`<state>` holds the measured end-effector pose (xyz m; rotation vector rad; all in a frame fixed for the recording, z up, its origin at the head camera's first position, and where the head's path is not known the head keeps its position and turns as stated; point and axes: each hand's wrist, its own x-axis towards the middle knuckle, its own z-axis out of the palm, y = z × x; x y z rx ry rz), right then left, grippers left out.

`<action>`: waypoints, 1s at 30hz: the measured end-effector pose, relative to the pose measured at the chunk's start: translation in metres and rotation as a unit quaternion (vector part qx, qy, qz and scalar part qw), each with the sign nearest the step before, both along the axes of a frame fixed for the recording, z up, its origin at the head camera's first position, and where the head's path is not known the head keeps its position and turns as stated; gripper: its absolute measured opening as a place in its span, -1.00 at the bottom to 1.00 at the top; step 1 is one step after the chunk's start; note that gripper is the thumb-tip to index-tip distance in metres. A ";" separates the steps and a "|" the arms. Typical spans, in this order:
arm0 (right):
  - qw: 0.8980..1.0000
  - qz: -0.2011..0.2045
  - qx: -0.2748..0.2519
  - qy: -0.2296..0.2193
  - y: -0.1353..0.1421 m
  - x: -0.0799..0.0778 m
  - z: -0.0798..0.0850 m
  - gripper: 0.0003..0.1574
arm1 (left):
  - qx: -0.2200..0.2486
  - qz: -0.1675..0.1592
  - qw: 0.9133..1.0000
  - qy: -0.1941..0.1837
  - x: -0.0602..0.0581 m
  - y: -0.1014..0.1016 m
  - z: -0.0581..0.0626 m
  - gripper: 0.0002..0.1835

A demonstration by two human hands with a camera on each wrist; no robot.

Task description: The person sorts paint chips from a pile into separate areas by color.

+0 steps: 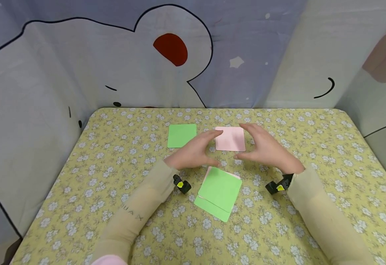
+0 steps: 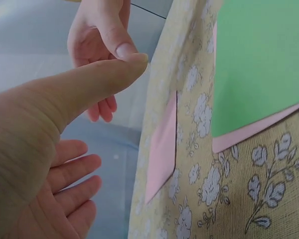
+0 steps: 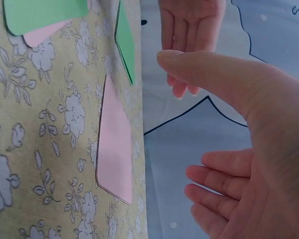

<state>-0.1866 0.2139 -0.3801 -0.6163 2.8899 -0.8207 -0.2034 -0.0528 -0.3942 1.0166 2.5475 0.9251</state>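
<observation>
- Green card [image 1: 179, 135] lies flat toward the far side of the flowered cloth [image 1: 90, 176], its sides roughly in line with the cloth's far edge.
- Left hand [image 1: 193, 150] covers that card's near right corner in the head view; thumb and fingers stand apart, with nothing held.
- Stack of cards [image 1: 221, 187] lies nearer the person, a green one uppermost, a pink edge [image 2: 228, 140] peeking out, and a lower green card [image 1: 213, 209] showing on the near side. It sits askew, its far edge slanting nearer toward the right; it looks about square, without a clear long axis.
- Pink card [image 1: 230, 140] lies flat between the hands, edges roughly following the cloth's far edge. No mark shows which way it points, and I cannot tell a long axis at this slant.
- Right hand [image 1: 267, 149] also has thumb and fingers apart, holding nothing, beside the pink card.
- Both hands seem poised around the pink card; lifting it would call for lowered fingertips and a pinch at its thin edge.
</observation>
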 end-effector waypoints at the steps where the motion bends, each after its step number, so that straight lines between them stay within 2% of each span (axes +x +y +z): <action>1: 1.000 0.001 0.000 0.000 0.000 0.002 0.000 0.39 | 0.000 -0.003 1.000 0.003 0.002 0.000 0.001 0.14; 10: 0.999 0.024 0.010 0.022 0.002 0.014 -0.003 0.36 | 0.000 -0.022 1.000 0.011 0.019 -0.001 0.005 0.15; 14: 0.999 0.023 0.010 0.025 0.001 0.020 -0.005 0.36 | -0.012 -0.031 0.999 0.029 0.025 -0.002 0.005 0.17; 30: 0.999 0.047 0.016 0.021 -0.002 0.042 -0.010 0.45 | -0.046 -0.040 0.997 0.049 0.039 -0.011 -0.001 0.23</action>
